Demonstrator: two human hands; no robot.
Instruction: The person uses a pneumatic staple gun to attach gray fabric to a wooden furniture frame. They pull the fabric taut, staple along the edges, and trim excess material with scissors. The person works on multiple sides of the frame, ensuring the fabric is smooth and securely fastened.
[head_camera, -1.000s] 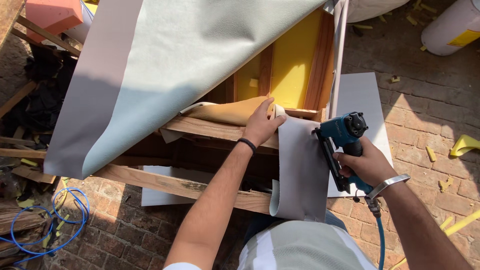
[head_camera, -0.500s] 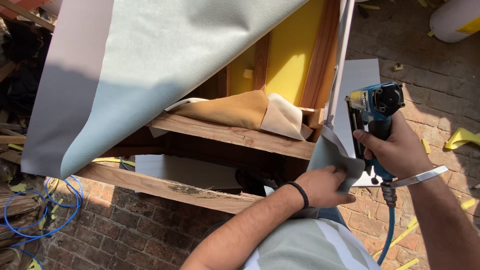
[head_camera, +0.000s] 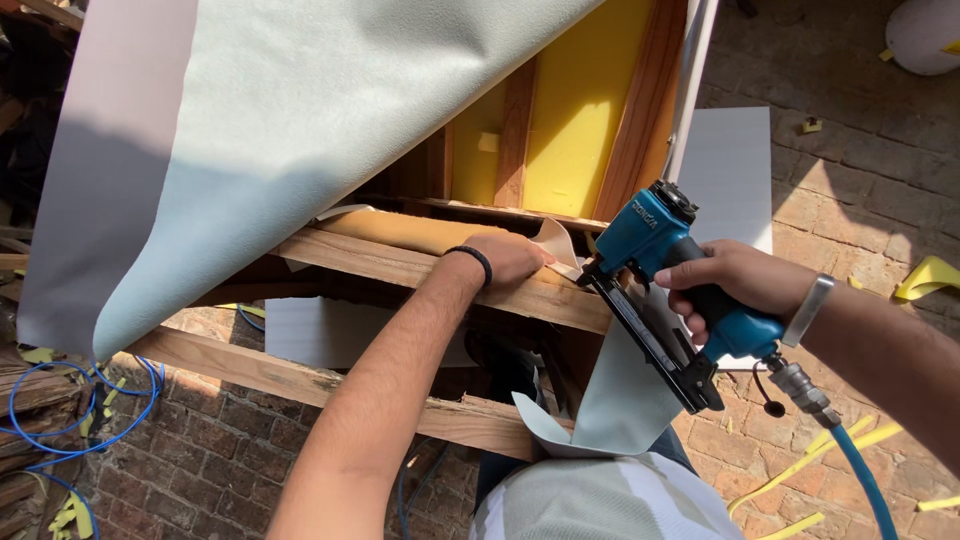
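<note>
The left hand (head_camera: 510, 258) has moved up from the lower fabric edge and now lies flat, fingers extended, pressing the fabric flap (head_camera: 555, 245) onto the upper rail (head_camera: 400, 265). The stapler (head_camera: 660, 290) has swung down; its nose now sits at the rail just beside the left fingertips. The flap is therefore pinned in place for fastening. The right hand (head_camera: 735, 285) is closed around the stapler grip, wrist level, forearm entering from the right.
</note>
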